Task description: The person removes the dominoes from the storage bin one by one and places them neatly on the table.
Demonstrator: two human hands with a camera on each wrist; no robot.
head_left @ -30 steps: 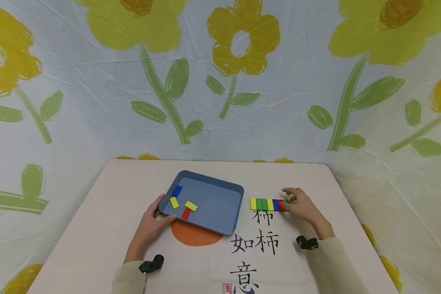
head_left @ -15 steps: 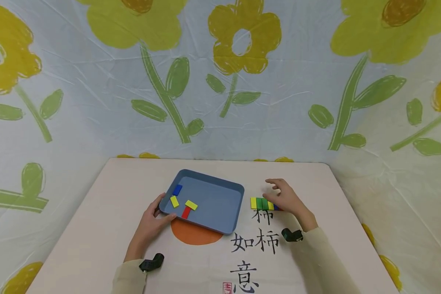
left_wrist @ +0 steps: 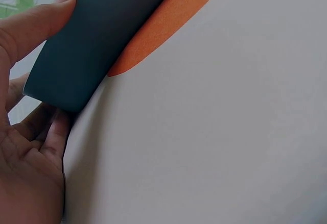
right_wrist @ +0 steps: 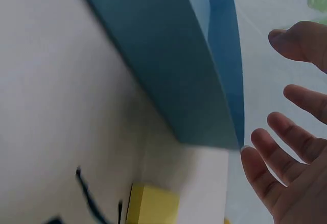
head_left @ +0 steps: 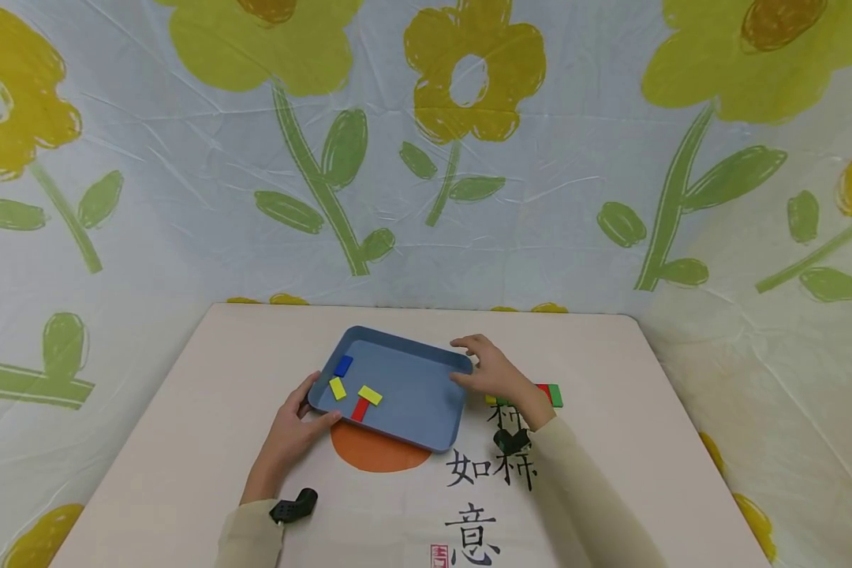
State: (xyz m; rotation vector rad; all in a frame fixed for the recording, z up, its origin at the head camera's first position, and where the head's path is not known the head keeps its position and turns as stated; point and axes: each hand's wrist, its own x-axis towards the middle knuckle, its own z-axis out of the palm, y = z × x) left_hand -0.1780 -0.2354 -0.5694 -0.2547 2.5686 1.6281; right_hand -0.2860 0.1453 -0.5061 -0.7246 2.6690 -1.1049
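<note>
My left hand (head_left: 291, 434) grips the near-left corner of a blue tray (head_left: 408, 406). In the left wrist view, its thumb lies along the tray wall (left_wrist: 76, 55) and its fingers reach under the edge. In the tray's left part lie a blue block (head_left: 343, 365), two yellow blocks (head_left: 370, 395) and a red block (head_left: 360, 409). My right hand (head_left: 497, 375) is over the tray's right rim, holding nothing, fingers spread apart in the right wrist view. Behind its wrist runs a row of colored blocks (head_left: 555, 396), partly hidden; one yellow end block (right_wrist: 153, 203) shows below the tray in the right wrist view.
The pale tabletop (head_left: 248, 355) carries black brush characters (head_left: 472, 536), a red seal print (head_left: 439, 555) and an orange round shape (head_left: 376, 454) partly under the tray. A flower-patterned cloth (head_left: 539, 197) hangs behind and at both sides.
My right hand has moved left from the right end of the block row, across it, to the tray's right rim. My left hand and the tray have stayed put.
</note>
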